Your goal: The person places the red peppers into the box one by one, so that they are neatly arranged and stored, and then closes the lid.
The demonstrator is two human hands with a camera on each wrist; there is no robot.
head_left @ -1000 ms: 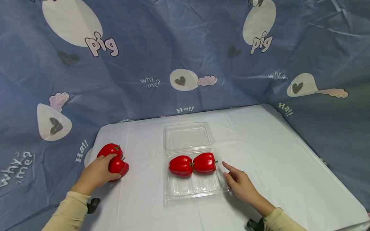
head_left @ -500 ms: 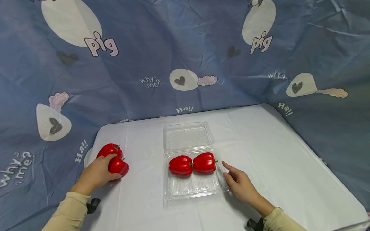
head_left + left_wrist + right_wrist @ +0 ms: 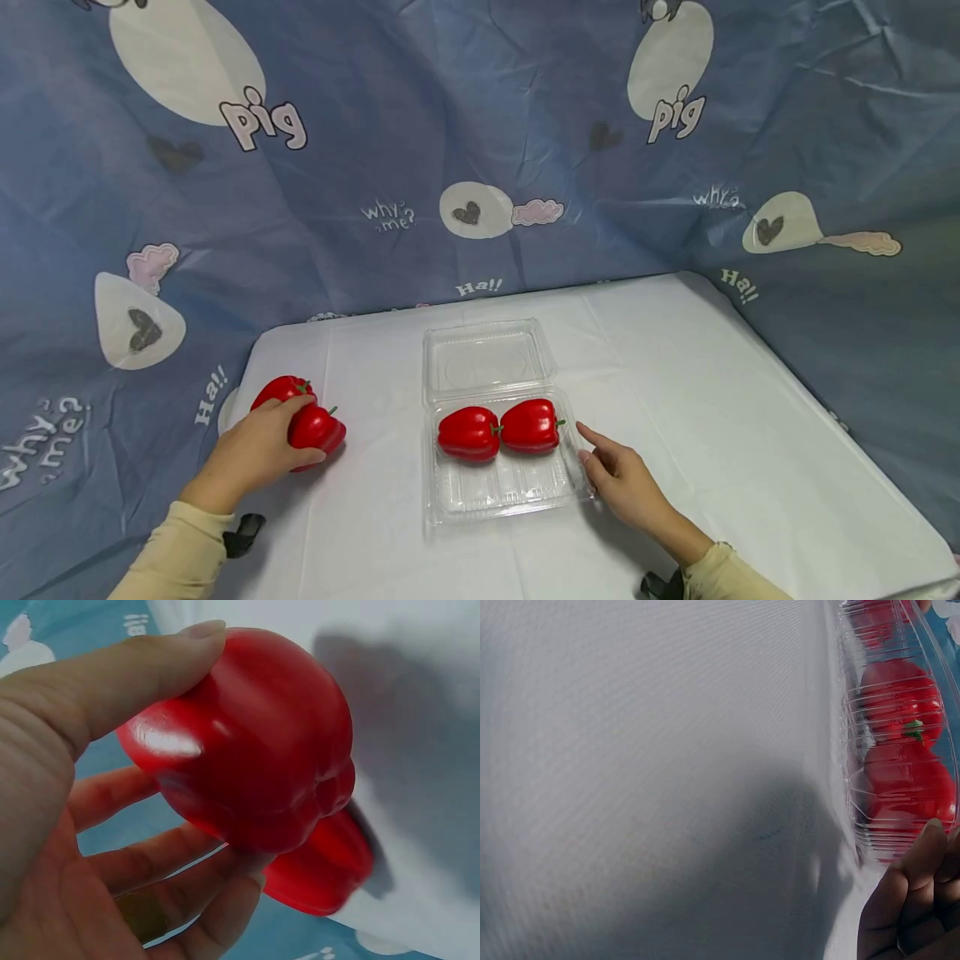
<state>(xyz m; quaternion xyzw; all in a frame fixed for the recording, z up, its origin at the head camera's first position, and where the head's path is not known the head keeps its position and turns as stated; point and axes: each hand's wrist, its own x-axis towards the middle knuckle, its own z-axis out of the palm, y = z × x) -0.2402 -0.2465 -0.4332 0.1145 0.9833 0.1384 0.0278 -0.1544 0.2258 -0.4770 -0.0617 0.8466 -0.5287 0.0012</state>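
My left hand [image 3: 255, 448] grips a red bell pepper [image 3: 318, 429] between thumb and fingers at the left of the table. In the left wrist view the thumb lies across this bell pepper [image 3: 262, 735], with fingers on its other side. Behind it, a second bell pepper [image 3: 281, 389] rests on the cloth, partly hidden by the hand. A clear plastic clamshell container [image 3: 480, 498] lies with its lid folded back. Two more bell peppers, one left [image 3: 468, 433] and one right [image 3: 531, 426], sit inside. My right hand [image 3: 626, 483] pinches the container's right rim between thumb and fingers.
A white cloth [image 3: 720, 400] covers the table. The clamshell's lid [image 3: 487, 362] lies flat behind its base. A blue printed curtain [image 3: 360, 150] borders the table at the back and both sides.
My left hand has shifted slightly right, and the bell pepper in it has come away from the one behind and tilted. My right hand and the container have stayed put.
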